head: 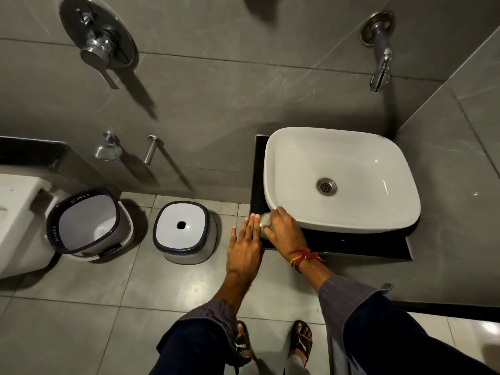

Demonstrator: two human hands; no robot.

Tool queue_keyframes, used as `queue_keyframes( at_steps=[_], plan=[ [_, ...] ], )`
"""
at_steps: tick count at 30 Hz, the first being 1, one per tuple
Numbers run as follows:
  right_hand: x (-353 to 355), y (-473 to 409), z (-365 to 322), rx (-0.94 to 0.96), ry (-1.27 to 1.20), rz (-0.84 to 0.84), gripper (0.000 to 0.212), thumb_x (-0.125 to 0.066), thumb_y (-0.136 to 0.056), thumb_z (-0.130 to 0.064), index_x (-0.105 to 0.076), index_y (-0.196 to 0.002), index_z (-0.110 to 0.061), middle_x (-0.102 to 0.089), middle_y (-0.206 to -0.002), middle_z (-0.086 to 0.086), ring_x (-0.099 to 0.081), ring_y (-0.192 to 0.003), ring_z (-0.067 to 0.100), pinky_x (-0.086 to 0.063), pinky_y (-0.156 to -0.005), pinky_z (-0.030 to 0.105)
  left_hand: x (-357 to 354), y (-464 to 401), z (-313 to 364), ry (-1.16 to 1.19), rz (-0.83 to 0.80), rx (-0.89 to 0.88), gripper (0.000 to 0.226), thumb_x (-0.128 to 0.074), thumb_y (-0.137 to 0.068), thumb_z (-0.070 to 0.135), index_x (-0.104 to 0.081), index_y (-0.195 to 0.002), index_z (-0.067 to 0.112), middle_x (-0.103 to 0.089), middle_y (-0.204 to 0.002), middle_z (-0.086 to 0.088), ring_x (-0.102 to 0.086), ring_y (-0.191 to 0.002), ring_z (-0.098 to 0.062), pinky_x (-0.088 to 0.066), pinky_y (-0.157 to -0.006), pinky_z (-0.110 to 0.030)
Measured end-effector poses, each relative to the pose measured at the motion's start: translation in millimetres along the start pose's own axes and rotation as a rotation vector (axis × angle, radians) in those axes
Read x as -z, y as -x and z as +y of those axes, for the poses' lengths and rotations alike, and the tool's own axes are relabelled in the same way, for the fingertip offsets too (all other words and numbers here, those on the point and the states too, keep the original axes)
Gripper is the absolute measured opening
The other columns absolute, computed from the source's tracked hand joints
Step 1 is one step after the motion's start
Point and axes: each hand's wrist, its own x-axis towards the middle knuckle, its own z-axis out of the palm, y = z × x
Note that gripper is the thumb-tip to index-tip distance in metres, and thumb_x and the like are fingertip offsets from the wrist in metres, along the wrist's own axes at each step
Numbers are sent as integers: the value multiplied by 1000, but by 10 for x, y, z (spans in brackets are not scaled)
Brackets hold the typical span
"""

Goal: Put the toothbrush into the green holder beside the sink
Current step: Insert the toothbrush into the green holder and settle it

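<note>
Holder [263,230]: green, mostly hand-covered

White bucket [89,221] beside upturned stool [184,231] on floor.

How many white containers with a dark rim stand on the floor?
2. The open bucket stands beside the toilet; the smaller lidded container stands between it and the sink counter. None seem hidden.
</note>
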Motion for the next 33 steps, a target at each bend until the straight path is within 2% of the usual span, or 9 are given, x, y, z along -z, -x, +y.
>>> queue_keyframes(
  at_steps=[6,13,18,20,23,25,29,33],
  plan=[
    [-31,25,-61,-69,12,11,40,-48,-103,-32,-56,-126,-1,-61,-124,18,-60,-113,27,-51,-102,35,5,-7,22,0,-16,-2,75,-46,-104,32,4,-157,10,6,-167,-10,5,-154,-26,-5,-125,-50],
    [-11,42,-45,-111,-99,53,42,-65,-94,-34,-61,-123,-4,-65,-121,15,-64,-110,27,-56,-98,37,29,5,25,-8,-24,4,75,-45,-105,33,5,-157,12,6,-167,-9,6,-154,-26,-5,-126,-50],
    [-4,38,-26,-96,-168,77,35,-69,-92,-24,-65,-121,-7,-64,-122,12,-64,-111,27,-55,-103,39,30,2,42,0,-23,8,73,-43,-105,31,4,-157,10,6,-167,-10,6,-154,-26,-3,-125,-49],
    [23,39,-41,-111,-215,85,39,-70,-90,-23,-64,-125,-7,-64,-124,12,-64,-114,28,-55,-103,40,40,1,44,-8,-28,7,74,-44,-105,31,4,-157,10,7,-167,-10,6,-154,-27,-4,-125,-49],
    [39,79,-90,-139,-297,122,55,-74,-84,-36,-61,-131,-9,-64,-124,10,-63,-114,26,-57,-100,40,36,18,41,-31,-49,-25,76,-46,-104,29,6,-157,12,11,-167,-12,10,-153,-29,-2,-125,-51],
    [26,86,-110,-166,-311,156,56,-75,-83,-42,-64,-126,-8,-66,-118,10,-64,-109,24,-58,-97,37,44,19,50,-31,-46,-28,74,-45,-105,28,5,-157,13,10,-167,-12,9,-154,-29,-3,-126,-51],
    [27,94,-124,-146,-359,178,45,-68,-91,-34,-65,-127,-8,-67,-122,8,-64,-113,23,-56,-101,36,66,17,64,-27,-52,-4,71,-41,-106,29,5,-157,11,9,-167,-11,8,-154,-28,-4,-126,-51],
    [30,147,-32,-70,-383,133,53,-71,-88,-27,-57,-137,-11,-64,-130,7,-59,-121,21,-52,-107,39,61,13,67,-25,-46,5,73,-39,-106,30,10,-156,10,9,-167,-11,6,-154,-27,-5,-126,-50]
  ],
)
